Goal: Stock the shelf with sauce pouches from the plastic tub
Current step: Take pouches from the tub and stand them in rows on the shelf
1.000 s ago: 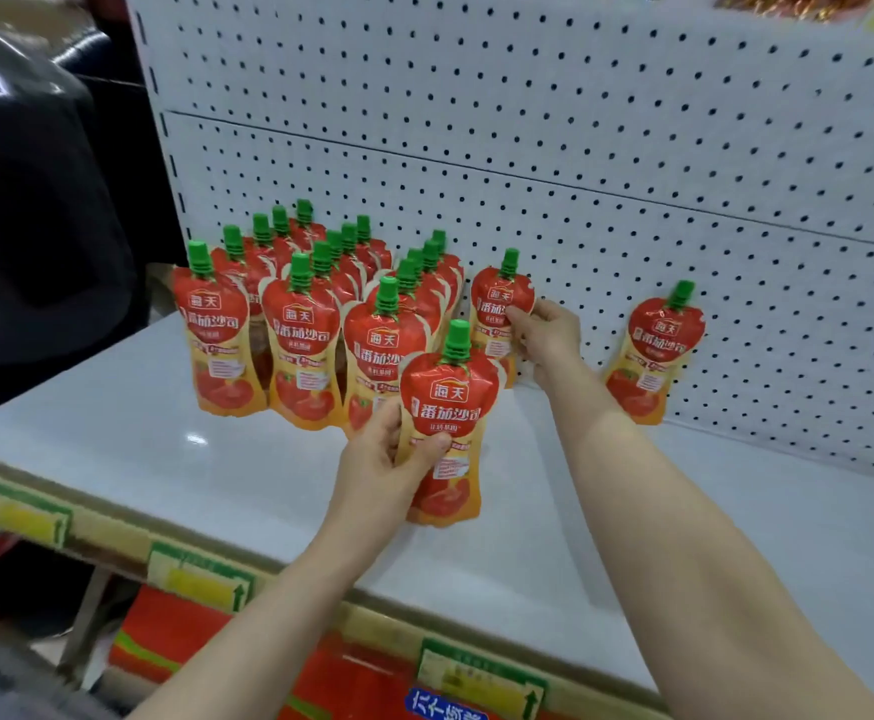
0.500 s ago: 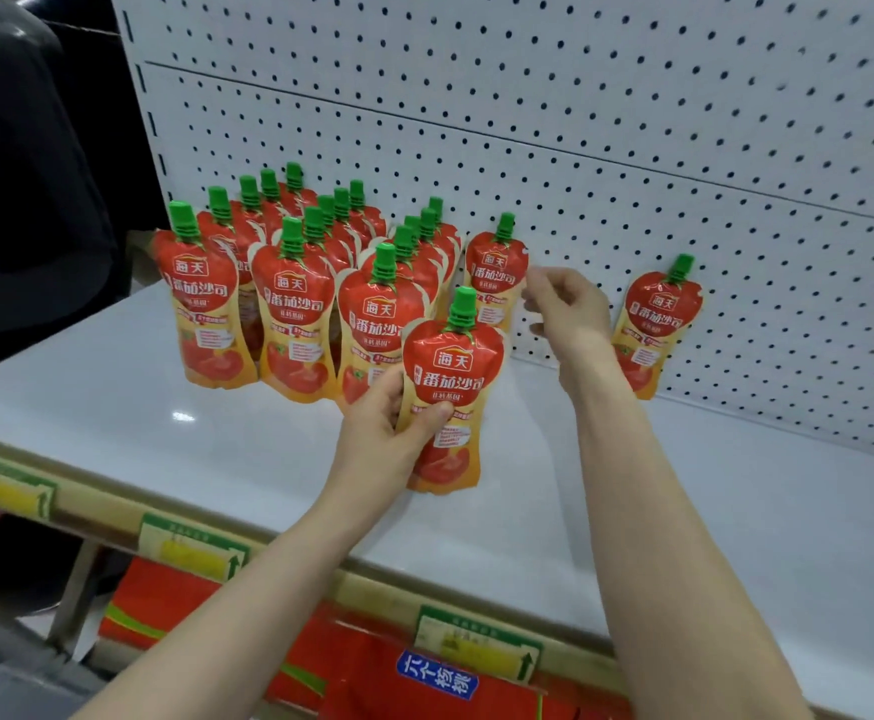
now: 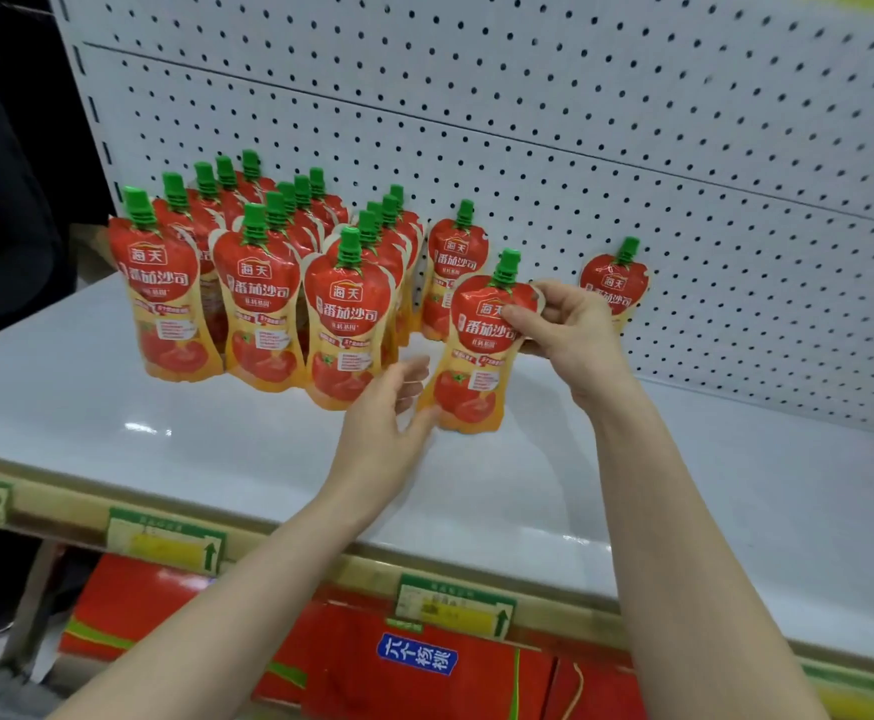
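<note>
A red and orange sauce pouch (image 3: 473, 356) with a green cap is held just above the white shelf (image 3: 216, 444). My right hand (image 3: 564, 335) pinches its upper right shoulder. My left hand (image 3: 382, 423) is by its lower left corner, fingers spread, thumb touching the bottom edge. Several rows of matching pouches (image 3: 263, 298) stand upright to the left. One pouch (image 3: 453, 272) stands behind the held one against the pegboard. Another pouch (image 3: 616, 283) leans on the pegboard to the right, partly hidden by my right hand. The plastic tub is not in view.
A white pegboard back wall (image 3: 580, 148) rises behind the shelf. The shelf's front rail (image 3: 320, 569) carries green and yellow price tags. Red cartons (image 3: 424, 662) sit on the level below. A dark shape fills the far left.
My right hand came back from the rear pouch and took the top of the front pouch. My left hand loosened its grip and slid to the bottom corner. The pouch moved right.
</note>
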A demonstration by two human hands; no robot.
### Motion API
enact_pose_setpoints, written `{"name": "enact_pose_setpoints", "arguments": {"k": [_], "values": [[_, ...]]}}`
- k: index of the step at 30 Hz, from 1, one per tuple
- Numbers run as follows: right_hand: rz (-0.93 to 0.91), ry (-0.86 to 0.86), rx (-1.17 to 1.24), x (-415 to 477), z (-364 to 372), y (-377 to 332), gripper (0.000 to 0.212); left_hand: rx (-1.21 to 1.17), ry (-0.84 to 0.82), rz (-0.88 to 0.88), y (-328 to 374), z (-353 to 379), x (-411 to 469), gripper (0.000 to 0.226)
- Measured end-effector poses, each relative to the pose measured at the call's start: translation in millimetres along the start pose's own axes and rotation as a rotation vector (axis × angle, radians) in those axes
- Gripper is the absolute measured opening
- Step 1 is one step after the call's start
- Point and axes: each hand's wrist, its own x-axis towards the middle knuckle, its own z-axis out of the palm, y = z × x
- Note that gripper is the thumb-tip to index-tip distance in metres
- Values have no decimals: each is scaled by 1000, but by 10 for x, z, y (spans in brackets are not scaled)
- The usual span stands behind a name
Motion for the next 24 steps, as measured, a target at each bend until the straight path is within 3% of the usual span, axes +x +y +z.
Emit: {"name": "enact_pose_setpoints", "arguments": {"k": [7, 12, 24], "values": [[-32, 90, -71, 488, 120, 263, 10, 346, -200, -137, -309, 251, 302, 50], [-54, 56, -87, 852, 211, 363, 9, 445, -202, -230, -326, 386, 621, 61], [-62, 48, -56, 1183, 232, 524, 13, 480, -146, -175, -473, 439, 901, 65]]}}
